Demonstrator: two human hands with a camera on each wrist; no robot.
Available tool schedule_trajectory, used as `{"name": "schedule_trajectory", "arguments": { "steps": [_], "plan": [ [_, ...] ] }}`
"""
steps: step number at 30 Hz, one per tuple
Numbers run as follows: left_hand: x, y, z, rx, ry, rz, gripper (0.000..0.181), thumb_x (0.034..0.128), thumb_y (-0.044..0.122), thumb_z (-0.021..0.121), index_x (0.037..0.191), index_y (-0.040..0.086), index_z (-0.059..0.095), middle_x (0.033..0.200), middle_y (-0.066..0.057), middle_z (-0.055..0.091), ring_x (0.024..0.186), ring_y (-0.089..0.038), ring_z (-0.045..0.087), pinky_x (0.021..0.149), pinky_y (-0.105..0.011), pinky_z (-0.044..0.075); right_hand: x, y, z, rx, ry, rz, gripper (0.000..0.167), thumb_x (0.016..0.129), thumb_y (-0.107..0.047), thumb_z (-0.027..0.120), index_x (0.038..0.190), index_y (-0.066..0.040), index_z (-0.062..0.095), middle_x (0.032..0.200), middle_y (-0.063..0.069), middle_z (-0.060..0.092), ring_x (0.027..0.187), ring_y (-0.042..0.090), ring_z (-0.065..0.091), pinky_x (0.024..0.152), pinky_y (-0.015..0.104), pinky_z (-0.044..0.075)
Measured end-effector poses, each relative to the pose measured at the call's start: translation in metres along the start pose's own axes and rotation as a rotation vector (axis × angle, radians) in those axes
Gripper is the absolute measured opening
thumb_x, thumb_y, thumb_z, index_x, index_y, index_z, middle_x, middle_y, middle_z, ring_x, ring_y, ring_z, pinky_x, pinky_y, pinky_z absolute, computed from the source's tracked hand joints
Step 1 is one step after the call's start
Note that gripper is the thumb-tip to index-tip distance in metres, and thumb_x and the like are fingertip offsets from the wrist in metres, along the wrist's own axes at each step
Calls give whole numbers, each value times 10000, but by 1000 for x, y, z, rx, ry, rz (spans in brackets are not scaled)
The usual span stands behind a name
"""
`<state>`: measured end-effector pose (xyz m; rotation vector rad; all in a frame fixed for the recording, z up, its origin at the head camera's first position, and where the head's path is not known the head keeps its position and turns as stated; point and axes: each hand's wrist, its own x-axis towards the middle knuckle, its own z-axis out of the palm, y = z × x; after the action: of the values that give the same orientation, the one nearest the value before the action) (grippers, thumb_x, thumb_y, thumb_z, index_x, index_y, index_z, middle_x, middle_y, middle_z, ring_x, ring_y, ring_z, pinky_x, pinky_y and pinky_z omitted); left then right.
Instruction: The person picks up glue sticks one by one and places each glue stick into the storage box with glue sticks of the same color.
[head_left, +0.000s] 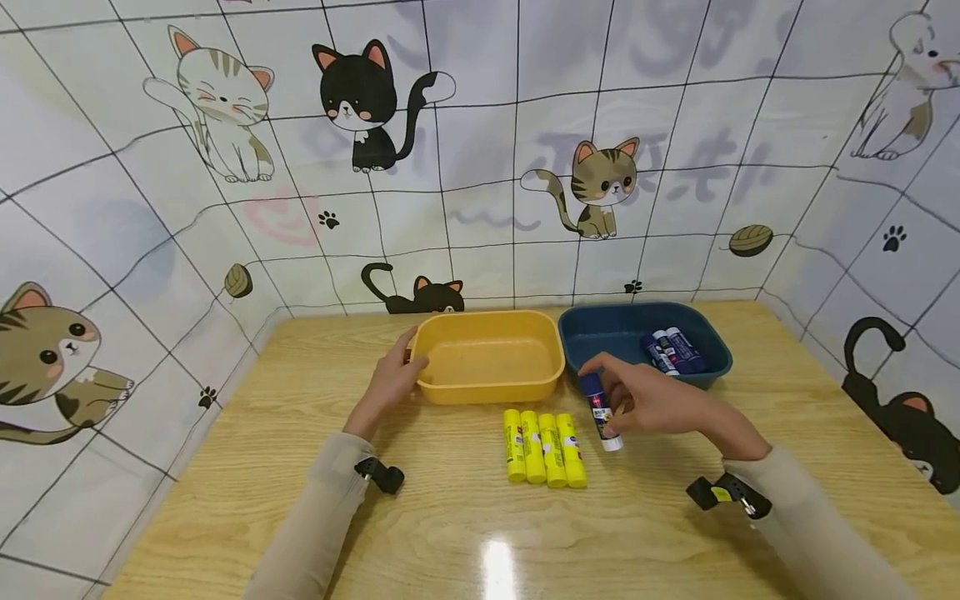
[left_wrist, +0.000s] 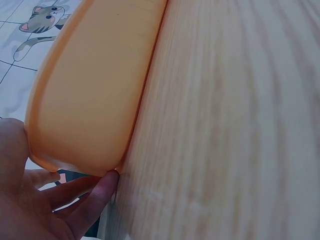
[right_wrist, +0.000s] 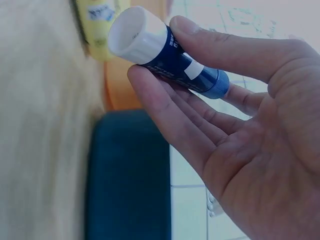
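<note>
My right hand (head_left: 660, 402) pinches a dark blue glue stick (head_left: 597, 404) between thumb and fingers, tilted in front of the dark blue bin (head_left: 592, 317). In the right wrist view the white end of this glue stick (right_wrist: 137, 35) points away from the palm. At the left end of the yellow bin (head_left: 487, 393), my left hand (head_left: 392, 375) grips the rim, its thumb over the edge. The left wrist view has the fingers against that bin's outer wall (left_wrist: 95, 95). Several yellow glue sticks (head_left: 532, 450) lie side by side before the bins.
Inside the dark blue bin, several blue glue sticks (head_left: 678, 350) lie at the right end. The two bins stand side by side near the back of the wooden table (head_left: 450, 533). Behind them rises a white wall covering (head_left: 480, 142) printed with cats.
</note>
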<state>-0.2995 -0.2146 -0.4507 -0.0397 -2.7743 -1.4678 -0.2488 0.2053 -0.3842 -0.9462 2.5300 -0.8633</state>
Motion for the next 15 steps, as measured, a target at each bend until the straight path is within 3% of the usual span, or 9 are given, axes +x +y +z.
{"name": "schedule_trajectory", "arguments": {
  "steps": [9,15],
  "plan": [
    [1,2,-1,28,2,-7,695,1023,256,532,1656,200,250,1370,-231,629,1024,-290,674,752,-286,551,-2,-6,-26,-63,59,46,790,829,-243,873,1465,-153,412,1097,77,659,905,157,667,790,357,581],
    [-1,1,0,23,4,-3,695,1027,248,535,1657,192,246,1384,-238,624,1053,-300,681,772,-301,566,9,-11,-51,-144,86,41,789,826,-216,874,1466,-135,419,1101,87,670,930,168,686,804,396,585]
  ]
}}
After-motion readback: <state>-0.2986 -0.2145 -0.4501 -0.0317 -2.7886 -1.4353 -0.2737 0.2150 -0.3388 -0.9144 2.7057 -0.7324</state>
